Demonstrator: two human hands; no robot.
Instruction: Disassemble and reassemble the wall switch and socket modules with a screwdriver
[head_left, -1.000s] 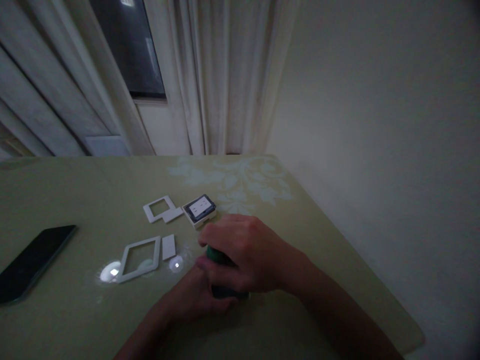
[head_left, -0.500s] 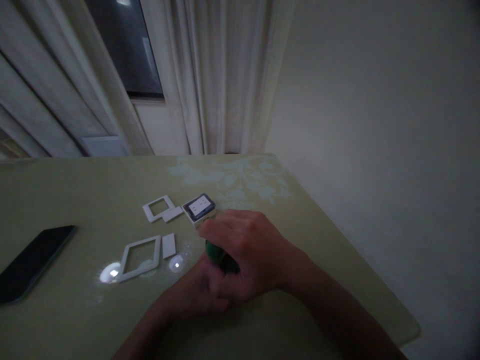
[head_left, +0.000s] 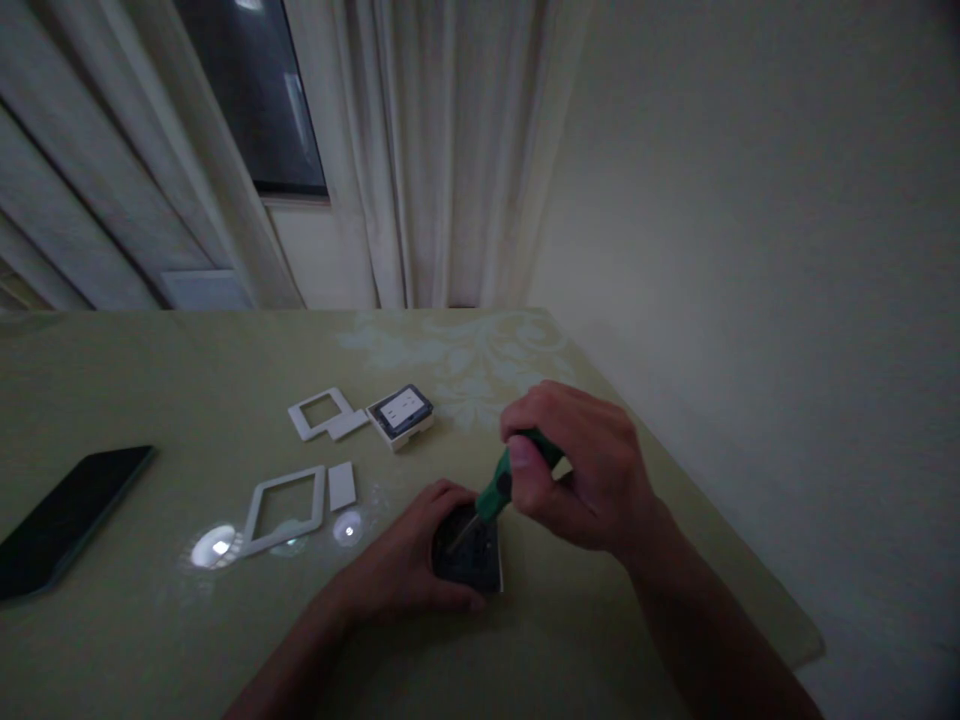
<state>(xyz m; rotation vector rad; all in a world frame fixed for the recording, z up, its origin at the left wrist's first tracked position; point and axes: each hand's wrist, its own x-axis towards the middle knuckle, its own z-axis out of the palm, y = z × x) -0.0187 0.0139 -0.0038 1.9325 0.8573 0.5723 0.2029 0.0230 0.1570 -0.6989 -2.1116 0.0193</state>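
My right hand (head_left: 581, 470) is closed around the green handle of a screwdriver (head_left: 496, 488), which slants down to the left. Its metal shaft reaches a dark, squarish wall-switch module (head_left: 472, 555) with a pale edge. Fingers of my left hand (head_left: 409, 560) wrap the left side of that module just above or on the table; which one I cannot tell. The exact spot under the screwdriver tip is too dark to make out. Beyond my hands lies a wall socket (head_left: 401, 412) with a white face in a dark surround on a white base.
Left of the socket lie a small white frame (head_left: 304, 425) and a white plate (head_left: 346, 425). Nearer are a larger white frame (head_left: 251, 515) and another white plate (head_left: 342, 486). A dark phone (head_left: 67, 520) rests far left on the table (head_left: 187, 380). A wall (head_left: 750, 300) borders the right.
My right hand has moved up and right, off my left hand, and the screwdriver now angles into the module. The module, hidden before, has come into view in my left hand.
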